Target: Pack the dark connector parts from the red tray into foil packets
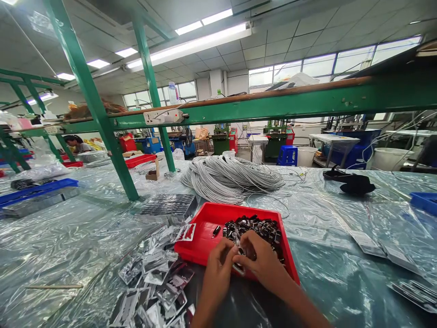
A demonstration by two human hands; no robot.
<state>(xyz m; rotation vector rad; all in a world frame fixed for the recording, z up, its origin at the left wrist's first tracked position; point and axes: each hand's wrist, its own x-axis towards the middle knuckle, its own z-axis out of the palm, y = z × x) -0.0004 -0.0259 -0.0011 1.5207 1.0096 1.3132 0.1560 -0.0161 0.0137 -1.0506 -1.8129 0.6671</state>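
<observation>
A red tray [205,214] in front of me holds a heap of small black glossy parts [262,228] on its right side and one single black part [216,231] on the left. Over the tray's near edge, my left hand [220,266] and my right hand [257,257] meet with fingertips pinched close together. Between them is something small and partly clear, too small to name. Flat silvery packets [157,269] lie in a loose pile left of the tray, and one packet [186,232] rests on the tray's left edge.
Behind the tray lies a big coil of grey cable [228,177], with a stack of dark packets [169,205] to its left. A green post [102,118] rises at left. Black objects [357,184] and flat packets [367,243] lie right. A person [78,144] is far left.
</observation>
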